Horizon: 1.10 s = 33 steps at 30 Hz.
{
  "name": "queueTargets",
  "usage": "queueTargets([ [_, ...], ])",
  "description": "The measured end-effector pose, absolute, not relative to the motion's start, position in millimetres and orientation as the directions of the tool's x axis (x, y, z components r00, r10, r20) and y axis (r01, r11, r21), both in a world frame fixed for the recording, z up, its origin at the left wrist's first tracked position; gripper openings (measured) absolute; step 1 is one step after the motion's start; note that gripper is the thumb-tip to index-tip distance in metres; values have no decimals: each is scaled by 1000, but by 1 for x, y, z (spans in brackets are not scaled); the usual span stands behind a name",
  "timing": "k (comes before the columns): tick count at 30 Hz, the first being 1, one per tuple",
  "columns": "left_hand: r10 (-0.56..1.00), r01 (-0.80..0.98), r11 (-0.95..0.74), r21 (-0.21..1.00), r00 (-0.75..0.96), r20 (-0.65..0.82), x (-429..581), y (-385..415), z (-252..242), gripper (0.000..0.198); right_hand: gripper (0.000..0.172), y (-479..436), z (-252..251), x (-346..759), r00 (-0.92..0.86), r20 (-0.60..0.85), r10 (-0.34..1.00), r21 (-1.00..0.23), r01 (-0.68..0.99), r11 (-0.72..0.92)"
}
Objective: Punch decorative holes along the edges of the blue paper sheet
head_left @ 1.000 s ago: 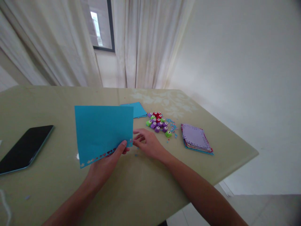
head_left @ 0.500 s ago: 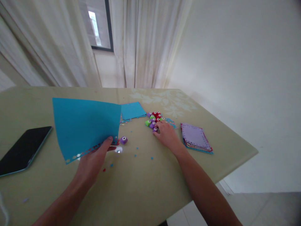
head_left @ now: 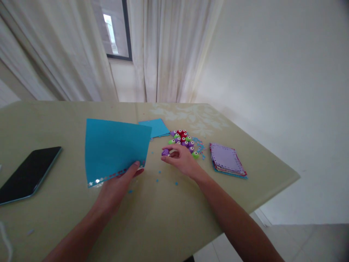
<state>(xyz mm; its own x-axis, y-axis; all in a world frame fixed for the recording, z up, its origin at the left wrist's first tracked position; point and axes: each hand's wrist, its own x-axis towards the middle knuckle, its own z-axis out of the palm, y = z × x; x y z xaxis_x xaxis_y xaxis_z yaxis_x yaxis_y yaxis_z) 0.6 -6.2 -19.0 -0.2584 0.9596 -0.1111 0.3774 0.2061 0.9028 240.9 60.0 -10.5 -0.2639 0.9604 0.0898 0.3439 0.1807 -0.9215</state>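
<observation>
My left hand (head_left: 120, 185) pinches a blue sheet of paper (head_left: 117, 149) by its lower right edge, thumb in front. A row of punched holes runs along the sheet's bottom edge. My right hand (head_left: 181, 158) is closed with thumb and fingertips around a small purple craft punch (head_left: 165, 153), a little above the table. Just beyond that hand is a cluster of similar small punches (head_left: 183, 139) in red, green and purple, each with a white eye. A green one (head_left: 195, 155) sits beside my knuckles.
A blue paper stack (head_left: 155, 127) lies behind the raised sheet. Toward the right is a pile of coloured papers with a lilac top sheet (head_left: 226, 158). Paper bits (head_left: 199, 145) are scattered by the cluster. A dark tablet (head_left: 29, 173) lies on the left.
My right hand has moved left from the cluster, bringing a purple punch. My left hand has shifted right with the blue sheet. The purple punch seen beside my left fingers no longer shows there.
</observation>
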Motion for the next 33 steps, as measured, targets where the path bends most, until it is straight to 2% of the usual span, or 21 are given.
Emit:
queueTargets([
  [3,928,254,302,919,-300,-222,7,-9,-9,48,44,53,-6,229,-355,-44,934,-998,61,-24],
  [7,944,288,256,923,-278,-175,12,-15,2,44,53,45,0,217,-375,-71,924,-993,-65,-102],
  [10,963,326,202,924,-238,-127,12,-16,4,43,51,44,-1,215,-410,-59,910,-992,-77,-99],
  [19,972,326,188,926,-195,-129,14,-17,-4,46,51,44,-6,216,-401,-77,913,-988,-90,-122],
  [25,976,379,189,906,-176,-130,14,-18,0,43,54,42,-1,214,-415,-93,905,-985,-95,-145],
  [33,988,440,115,891,-141,-58,16,-13,-8,38,53,42,-7,212,-440,-120,890,-968,-147,-203],
])
